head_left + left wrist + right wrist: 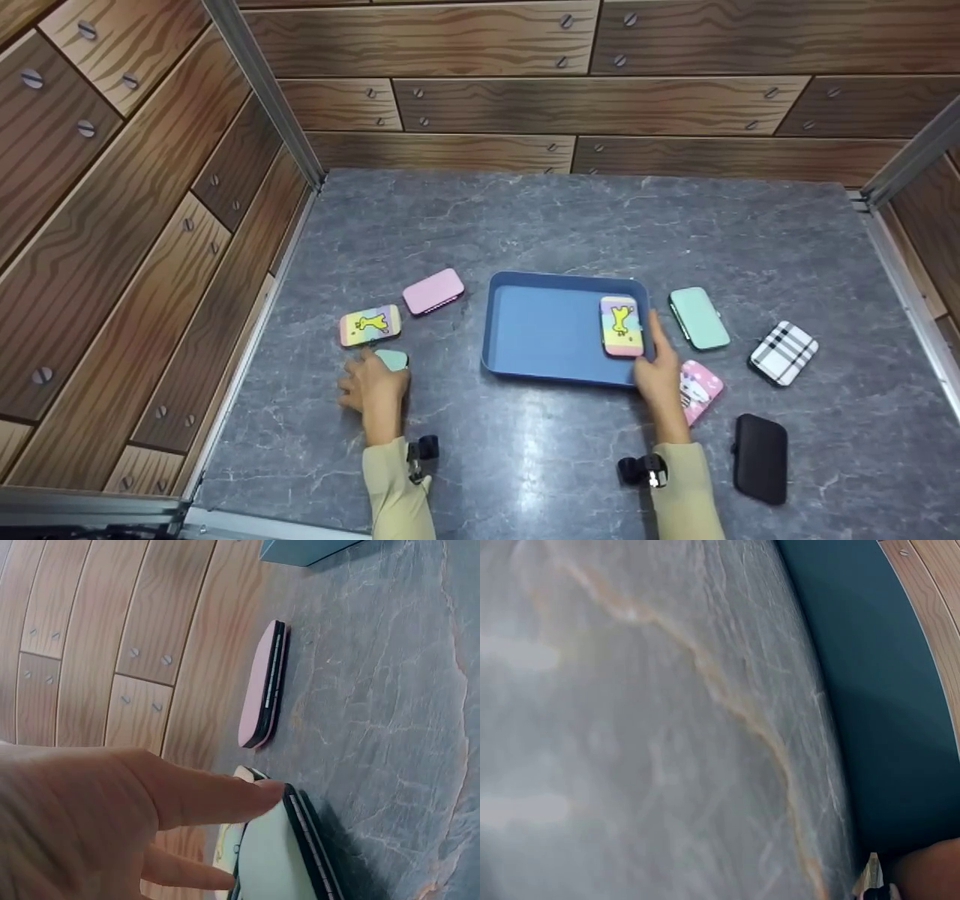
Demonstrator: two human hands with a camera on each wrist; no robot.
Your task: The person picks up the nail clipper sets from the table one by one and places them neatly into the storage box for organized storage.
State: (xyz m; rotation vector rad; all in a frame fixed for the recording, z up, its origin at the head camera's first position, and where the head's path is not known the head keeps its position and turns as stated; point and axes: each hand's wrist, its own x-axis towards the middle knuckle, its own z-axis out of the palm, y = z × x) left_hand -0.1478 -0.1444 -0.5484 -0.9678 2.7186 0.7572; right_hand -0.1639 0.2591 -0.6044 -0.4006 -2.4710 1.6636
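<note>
My left hand (pixel 373 390) reaches down over a mint-green case (pixel 274 859). The thumb lies at one edge and a finger at the other, pinching it. Just beyond that hand is a pastel case with a yellow animal figure (pixel 370 325), and further back a plain pink case (pixel 434 292). My right hand (pixel 660 375) holds the near right corner of a blue tray (pixel 555 280), its index finger stretched along the right wall. Inside the tray, against that side, lies a second case with a yellow animal figure (pixel 621 326). Much of the right hand is outside the right wrist view.
Right of the tray lie another mint-green case (pixel 699 319), a pink patterned case (pixel 699 391) partly behind the right hand, a black-and-white checked case (pixel 784 353) and a black case (pixel 760 458). Wood-patterned walls (pixel 480 45) bound the grey marbled surface (pixel 480 217).
</note>
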